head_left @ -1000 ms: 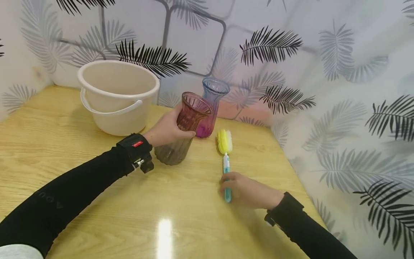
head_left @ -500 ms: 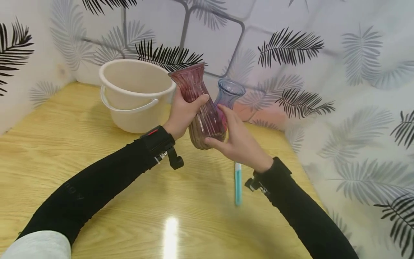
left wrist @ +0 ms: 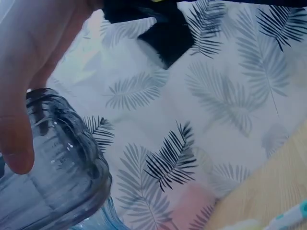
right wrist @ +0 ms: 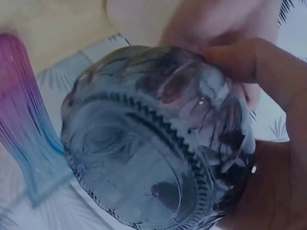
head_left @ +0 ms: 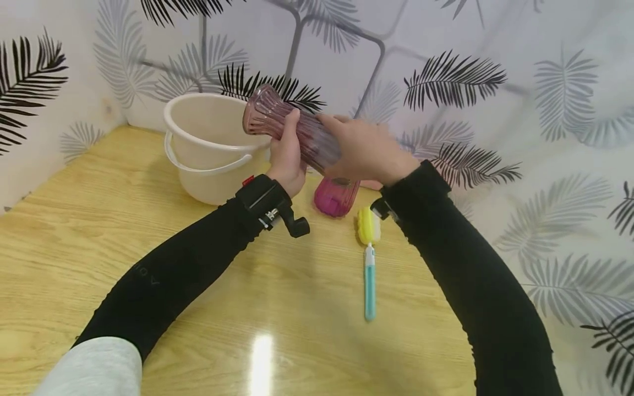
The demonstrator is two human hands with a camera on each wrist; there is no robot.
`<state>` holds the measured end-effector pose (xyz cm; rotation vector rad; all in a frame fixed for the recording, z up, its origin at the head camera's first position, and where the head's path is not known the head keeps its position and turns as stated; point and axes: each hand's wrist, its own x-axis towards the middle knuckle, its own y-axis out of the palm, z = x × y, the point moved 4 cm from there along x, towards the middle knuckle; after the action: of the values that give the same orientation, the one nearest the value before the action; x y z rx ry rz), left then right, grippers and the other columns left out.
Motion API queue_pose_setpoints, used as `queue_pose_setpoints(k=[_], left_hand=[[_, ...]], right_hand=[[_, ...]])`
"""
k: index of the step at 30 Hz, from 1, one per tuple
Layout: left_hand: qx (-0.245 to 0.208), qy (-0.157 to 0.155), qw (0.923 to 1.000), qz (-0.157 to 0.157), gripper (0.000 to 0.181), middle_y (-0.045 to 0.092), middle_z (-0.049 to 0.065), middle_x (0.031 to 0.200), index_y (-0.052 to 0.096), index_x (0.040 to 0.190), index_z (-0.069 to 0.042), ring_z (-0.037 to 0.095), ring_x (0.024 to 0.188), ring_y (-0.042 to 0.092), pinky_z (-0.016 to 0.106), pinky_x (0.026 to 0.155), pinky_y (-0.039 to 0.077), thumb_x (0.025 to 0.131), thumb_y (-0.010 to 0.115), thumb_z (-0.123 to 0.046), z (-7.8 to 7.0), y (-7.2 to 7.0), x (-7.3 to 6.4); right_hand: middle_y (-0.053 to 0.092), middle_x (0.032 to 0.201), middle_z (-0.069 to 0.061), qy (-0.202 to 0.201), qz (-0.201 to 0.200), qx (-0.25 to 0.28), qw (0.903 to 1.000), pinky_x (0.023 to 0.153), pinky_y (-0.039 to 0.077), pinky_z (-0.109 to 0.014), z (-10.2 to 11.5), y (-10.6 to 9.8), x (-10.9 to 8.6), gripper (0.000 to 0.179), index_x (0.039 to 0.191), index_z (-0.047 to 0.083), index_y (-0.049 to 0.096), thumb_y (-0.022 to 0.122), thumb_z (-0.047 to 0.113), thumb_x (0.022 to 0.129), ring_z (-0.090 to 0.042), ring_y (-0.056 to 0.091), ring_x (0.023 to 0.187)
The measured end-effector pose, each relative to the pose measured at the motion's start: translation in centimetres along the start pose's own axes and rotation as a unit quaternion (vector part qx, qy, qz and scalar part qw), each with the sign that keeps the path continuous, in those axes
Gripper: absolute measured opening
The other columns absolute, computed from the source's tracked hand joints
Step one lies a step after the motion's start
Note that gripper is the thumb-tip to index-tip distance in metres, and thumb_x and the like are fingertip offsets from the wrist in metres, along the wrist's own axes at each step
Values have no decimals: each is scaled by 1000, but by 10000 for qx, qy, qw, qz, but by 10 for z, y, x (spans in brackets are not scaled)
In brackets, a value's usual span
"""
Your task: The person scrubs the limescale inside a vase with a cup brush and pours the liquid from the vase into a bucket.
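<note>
A ribbed glass vase [head_left: 271,114], reddish at its flared mouth and greyish toward the base, is held in the air, tilted far over. Its mouth points left, near the right side of the cream bucket [head_left: 210,179]. My left hand [head_left: 289,159] grips its middle, thumb on top. My right hand [head_left: 370,147] holds the base end, which it partly covers in the head view. In the right wrist view the vase's round notched bottom [right wrist: 129,163] faces the camera. Behind stands a second vase [head_left: 337,198], pink at the bottom and blue above, largely hidden by my right hand.
A bottle brush [head_left: 370,280] with a yellow and white sponge head lies on the wooden table [head_left: 307,308], right of centre. The bucket's white handle [head_left: 210,169] hangs down in front. A wall covering [head_left: 446,126] with leaf prints rises behind.
My right hand let go of the brush and took hold of the vase's base. The vase was lifted and tipped from near upright until its mouth points left.
</note>
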<state>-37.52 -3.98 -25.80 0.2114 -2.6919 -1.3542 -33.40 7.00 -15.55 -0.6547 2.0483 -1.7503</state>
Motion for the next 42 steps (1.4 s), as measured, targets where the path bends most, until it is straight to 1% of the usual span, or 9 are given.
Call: queue_pose_setpoints(k=[14,21,23,25,30,32,34,37,42], left_hand=[[-672,-763,9937,467,50,56,3,128,50,129,-23,17,114,59,34,101,50,99,40,-62,-9,9,7],[1202,-91,9910,577,52,55,8,135,42,138,-20,23,121,59,41,103,50,98,60,-49,-23,3,14],[2268,199,9718,618,65,51,9,141,34,145,-18,21,128,55,39,106,47,96,64,-48,-26,1,16],[3460,441,9352,614,77,48,10,147,28,150,-16,19,133,51,37,109,44,93,66,-53,-26,-2,17],[5891,992,7989,707,95,48,15,150,20,156,-12,24,138,48,41,110,41,89,62,-66,-20,-10,23],[6418,1179,7541,749,95,55,20,142,23,154,-9,31,130,55,45,103,46,89,62,-66,-16,-12,27],[6743,1270,7233,773,92,59,23,135,25,152,-8,34,124,59,47,97,48,90,63,-63,-9,-15,31],[6880,1241,7097,872,88,62,25,130,27,151,-5,35,120,62,48,94,50,91,66,-57,4,-22,38],[6766,980,7248,850,95,55,23,140,22,154,-3,33,129,56,46,102,47,91,69,-55,22,-37,52]], right_hand=[[54,147,-10,-453,-49,-1435,9886,102,40,-63,28,-44,16,85,156,23,37,77,29,81,-36,52,126],[58,136,-11,-131,-503,-452,9976,80,57,-49,-4,-2,16,100,159,17,22,80,35,80,-31,66,100],[62,129,-14,-65,-700,293,9971,76,57,-45,-16,23,18,107,160,16,17,83,34,78,-30,67,92],[64,122,-17,95,-771,1079,9911,81,56,-45,-22,48,21,111,160,18,12,85,31,79,-30,67,94],[64,124,-26,389,-1024,2282,9674,89,54,-48,-24,99,31,97,156,16,13,80,28,87,-39,68,107],[62,129,-28,458,-1085,2649,9571,92,54,-48,-23,116,36,89,155,12,15,76,28,91,-40,66,113],[58,136,-28,568,-1051,3066,9443,97,52,-47,-22,131,42,86,156,11,15,73,26,94,-39,64,118],[55,141,-25,857,-891,3527,9276,99,51,-45,-22,153,47,84,158,12,13,69,23,97,-36,61,123],[60,134,-25,1277,-878,3613,9195,91,52,-45,-19,176,57,83,158,10,12,66,17,97,-35,66,114]])
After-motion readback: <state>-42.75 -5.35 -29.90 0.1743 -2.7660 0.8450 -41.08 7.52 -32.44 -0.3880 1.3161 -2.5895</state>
